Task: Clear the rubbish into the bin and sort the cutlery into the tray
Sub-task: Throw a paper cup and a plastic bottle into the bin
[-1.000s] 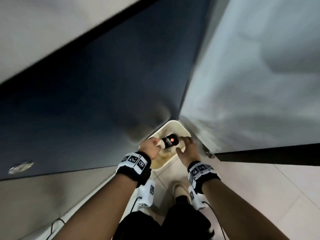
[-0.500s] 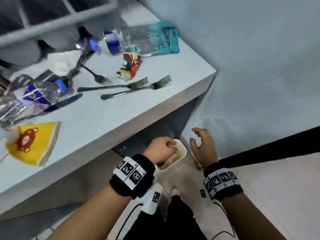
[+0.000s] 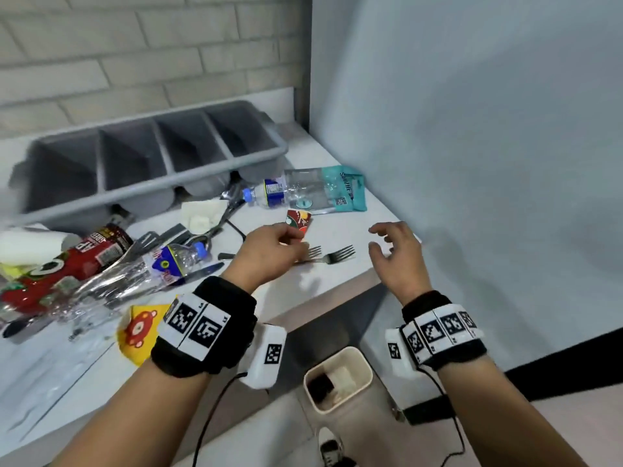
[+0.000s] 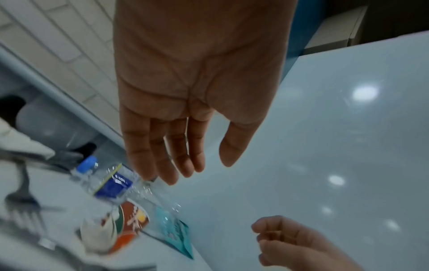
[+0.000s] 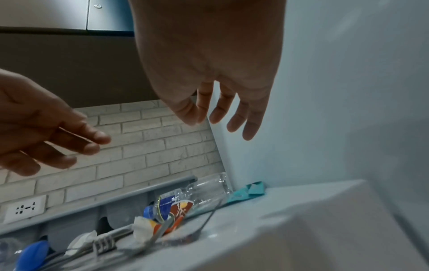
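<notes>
My left hand (image 3: 286,242) hovers over the white table (image 3: 337,284), fingers straight and empty in the left wrist view (image 4: 197,165), just short of a crushed red paper cup (image 3: 300,224) (image 4: 130,225). My right hand (image 3: 381,242) (image 5: 220,119) hangs open and empty above the table's right edge. Two forks (image 3: 333,256) lie between the hands. A clear bottle with a blue label (image 3: 290,193) and a teal packet (image 3: 349,193) lie behind the cup. The grey cutlery tray (image 3: 188,175) stands at the back. The cream bin (image 3: 362,358) stands on the floor below, holding a dark item.
Left of the hands lie a crushed bottle (image 3: 161,267), a red packet (image 3: 67,264), a yellow packet (image 3: 138,332), a white tissue (image 3: 202,214), a knife (image 3: 202,272) and more cutlery. A pale wall (image 3: 472,163) closes the right side. A brick wall (image 3: 151,62) runs behind the tray.
Both hands let a small dark bottle go into the bin, then rose from it to above the table. The head view swung up from the floor to the tabletop.
</notes>
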